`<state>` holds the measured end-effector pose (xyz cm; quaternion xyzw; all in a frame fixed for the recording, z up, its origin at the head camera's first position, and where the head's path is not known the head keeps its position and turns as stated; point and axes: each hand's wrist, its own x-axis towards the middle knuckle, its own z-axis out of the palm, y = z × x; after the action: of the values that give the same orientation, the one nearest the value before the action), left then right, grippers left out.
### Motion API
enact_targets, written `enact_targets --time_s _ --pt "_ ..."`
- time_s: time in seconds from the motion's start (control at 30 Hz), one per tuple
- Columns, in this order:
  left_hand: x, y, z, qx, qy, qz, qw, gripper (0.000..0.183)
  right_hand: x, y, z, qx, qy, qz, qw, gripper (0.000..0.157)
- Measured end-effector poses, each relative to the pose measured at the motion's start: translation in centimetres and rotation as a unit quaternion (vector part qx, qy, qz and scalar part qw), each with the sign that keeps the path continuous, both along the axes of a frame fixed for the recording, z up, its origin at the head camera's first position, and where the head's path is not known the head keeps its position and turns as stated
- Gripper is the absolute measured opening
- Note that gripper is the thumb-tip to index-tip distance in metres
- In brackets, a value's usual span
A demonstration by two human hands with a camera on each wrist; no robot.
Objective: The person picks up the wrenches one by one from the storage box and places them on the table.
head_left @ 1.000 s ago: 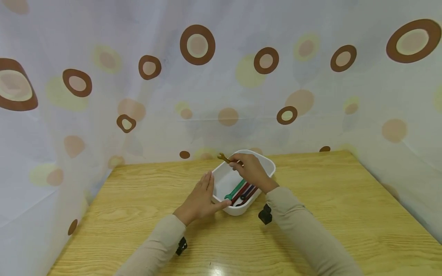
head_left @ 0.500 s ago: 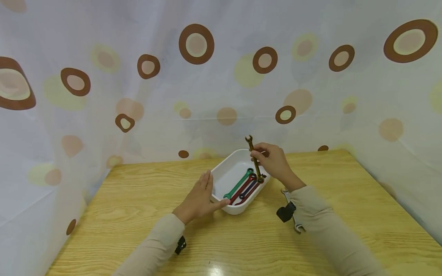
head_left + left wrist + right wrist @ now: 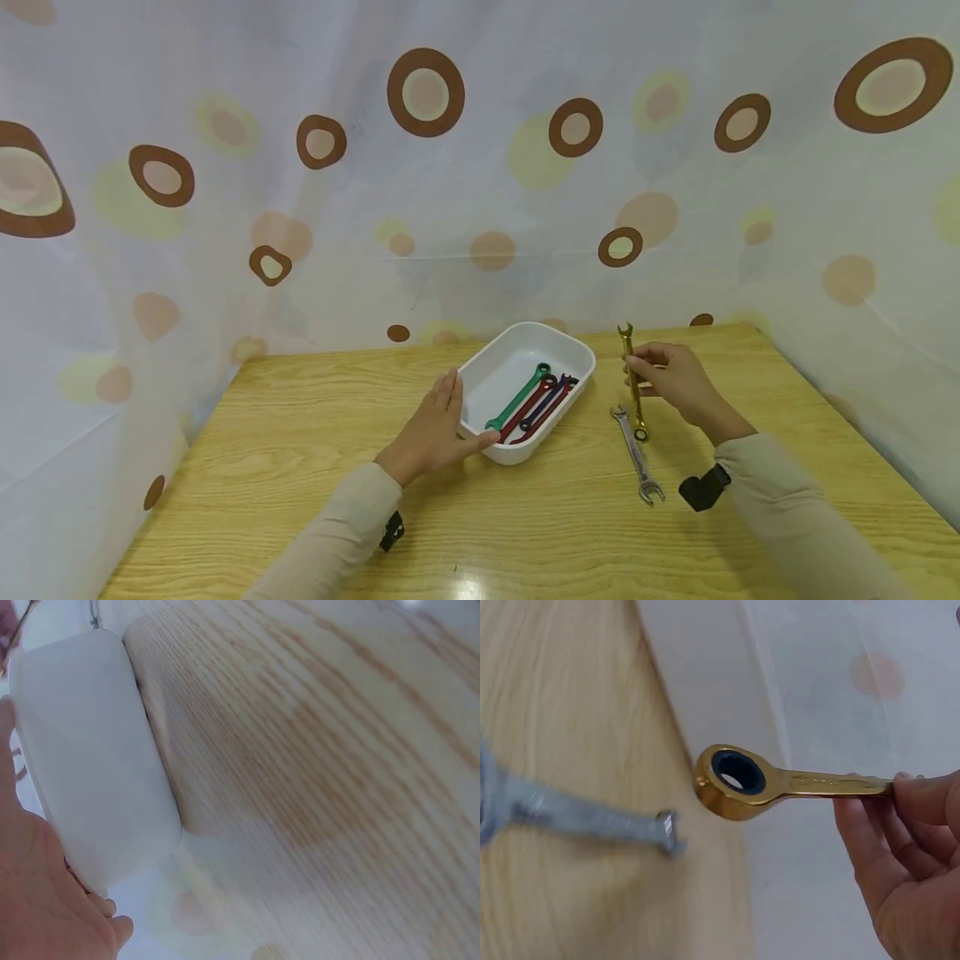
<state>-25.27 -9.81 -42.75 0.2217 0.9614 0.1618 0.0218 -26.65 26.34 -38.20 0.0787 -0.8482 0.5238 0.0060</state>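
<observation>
My right hand (image 3: 678, 385) pinches a gold ratcheting combination wrench (image 3: 633, 387) by its shank, to the right of the white plastic tray (image 3: 483, 375). In the right wrist view the gold wrench (image 3: 735, 784) shows its ring end with a dark insert. Just below it on the table lies a silver open-end wrench (image 3: 636, 454). Straight fingers of my left hand (image 3: 431, 433) rest along the tray's near left side, thumb on the rim. Inside the tray lie a green wrench (image 3: 517, 398), a red wrench (image 3: 527, 408), a dark blue wrench (image 3: 542, 404) and another red wrench (image 3: 547, 417).
The wooden table (image 3: 315, 483) extends around the tray on all sides. A white curtain (image 3: 495, 192) with brown and yellow circles stands along the back and both sides. Each wrist wears a black camera strap.
My right hand has lifted the gold wrench out over the tray and carried it right, above the table beside the silver wrench, which has come into view. The left hand stays at the tray.
</observation>
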Motion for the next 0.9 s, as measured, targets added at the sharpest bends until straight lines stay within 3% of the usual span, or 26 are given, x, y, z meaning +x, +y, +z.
enact_targets --time_s 0.23,0.4,0.63,0.9 --pt "-0.1 0.0 0.1 -0.002 0.002 0.000 1.0000 0.109 0.7 3.2 -2.4 0.036 -0.086 0.003 0.996 0.044" --pt "0.0 0.0 0.0 -0.007 0.000 0.000 1.0000 0.110 1.2 4.2 -4.0 0.060 -0.133 0.006 0.989 0.043" --pt "0.2 0.0 0.0 -0.003 -0.002 -0.002 1.0000 0.109 1.3 4.2 -5.5 0.108 -0.123 0.011 0.986 0.029" --pt "0.3 0.0 0.2 0.001 -0.001 -0.004 1.0000 0.109 1.5 3.8 -5.9 0.159 -0.108 -0.003 0.981 0.027"
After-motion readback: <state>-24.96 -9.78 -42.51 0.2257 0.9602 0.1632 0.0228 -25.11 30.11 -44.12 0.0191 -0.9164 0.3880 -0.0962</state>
